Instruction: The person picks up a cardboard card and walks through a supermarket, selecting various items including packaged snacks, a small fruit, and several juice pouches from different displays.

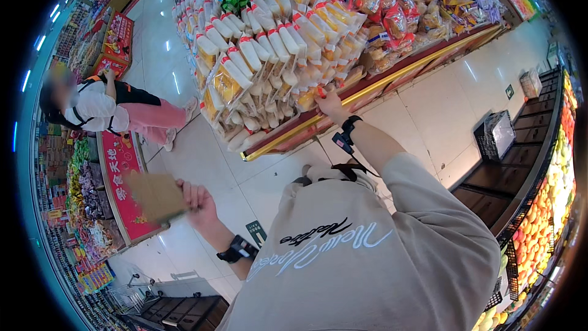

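My left hand (200, 203) is raised away from the display, its fingers closed on a flat piece of brown cardboard (154, 197), which is blurred. At the lower front edge of the bread stack, my right hand (330, 104) has its thumb and fingers around the red end of a packaged bread (307, 99). Part of that packet is hidden among its neighbours. Above and left of this hand rise rows of long bread packets (248, 57) in clear and white wrapping with red ends. Both wrists wear black straps.
A gold-trimmed ledge (363, 96) borders the display. Round buns in red-printed bags (397, 23) lie to its right. A person (98, 105) stands in the left aisle beside a red snack stand (126, 188). Fruit shelves (533, 248) and a black crate (496, 135) are at right.
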Available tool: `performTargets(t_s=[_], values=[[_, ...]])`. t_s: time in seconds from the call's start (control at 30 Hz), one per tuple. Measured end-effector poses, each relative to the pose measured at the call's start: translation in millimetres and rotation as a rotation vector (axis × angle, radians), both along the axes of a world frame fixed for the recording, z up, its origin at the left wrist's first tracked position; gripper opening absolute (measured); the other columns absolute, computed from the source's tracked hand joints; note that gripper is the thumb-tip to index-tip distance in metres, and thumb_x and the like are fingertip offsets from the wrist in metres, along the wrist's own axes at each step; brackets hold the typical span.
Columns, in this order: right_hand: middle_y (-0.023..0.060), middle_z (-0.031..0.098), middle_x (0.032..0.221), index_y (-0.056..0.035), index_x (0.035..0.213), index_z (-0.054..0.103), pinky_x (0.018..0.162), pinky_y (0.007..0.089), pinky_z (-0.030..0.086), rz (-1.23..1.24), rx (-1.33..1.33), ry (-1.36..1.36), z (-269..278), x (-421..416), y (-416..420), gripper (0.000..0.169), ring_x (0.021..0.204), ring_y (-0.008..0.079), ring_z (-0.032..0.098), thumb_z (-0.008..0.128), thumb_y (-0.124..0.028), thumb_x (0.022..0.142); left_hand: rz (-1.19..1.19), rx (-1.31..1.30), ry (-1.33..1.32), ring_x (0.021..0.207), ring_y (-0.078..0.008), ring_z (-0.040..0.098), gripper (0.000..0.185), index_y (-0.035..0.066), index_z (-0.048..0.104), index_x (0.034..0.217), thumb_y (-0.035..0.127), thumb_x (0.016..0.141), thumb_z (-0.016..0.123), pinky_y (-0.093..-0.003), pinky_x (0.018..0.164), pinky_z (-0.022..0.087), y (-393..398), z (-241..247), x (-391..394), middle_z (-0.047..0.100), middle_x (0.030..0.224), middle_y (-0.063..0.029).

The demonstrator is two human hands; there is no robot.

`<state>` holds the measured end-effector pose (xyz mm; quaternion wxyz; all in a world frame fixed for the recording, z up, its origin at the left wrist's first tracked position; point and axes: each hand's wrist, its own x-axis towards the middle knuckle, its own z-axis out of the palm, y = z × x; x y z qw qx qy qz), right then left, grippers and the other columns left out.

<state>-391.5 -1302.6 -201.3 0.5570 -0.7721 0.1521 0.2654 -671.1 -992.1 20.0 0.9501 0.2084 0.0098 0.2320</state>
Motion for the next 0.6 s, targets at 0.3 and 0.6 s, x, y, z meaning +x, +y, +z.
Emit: performTargets(t_s=[0.3, 0.6], values=[[0.0049, 0.061, 0.068, -0.0039, 0.089, 0.062, 0.044, 0.0251, 0.043, 0.145, 0.300, 0.037, -1.5, -37.4, -40.2, 0.040, 0.054, 0.0130, 0.059, 0.056, -0.043, 0.090, 0.226, 0.635, 0.591, 0.069, -0.0165, 0.050, 0.027, -0.002, 0.053, 0.103, 0.023, 0.094, 0.052, -0.0289, 0.061, 0.041, -41.9, -11.0, 13.0, 0.055, 0.080, -0.0068], [0.0133, 0.060, 0.065, 0.0014, 0.082, 0.055, 0.042, 0.0329, 0.048, -0.293, 0.015, 0.259, -130.3, -181.0, -269.3, 0.028, 0.049, 0.0220, 0.060, 0.062, -0.025, 0.085, -0.433, -0.118, -0.218, 0.046, -0.0083, 0.050, 0.011, 0.004, 0.049, 0.095, 0.015, 0.093, 0.050, -0.0235, 0.045, 0.040, -107.2, 43.6, 103.4, 0.056, 0.058, -0.0042]])
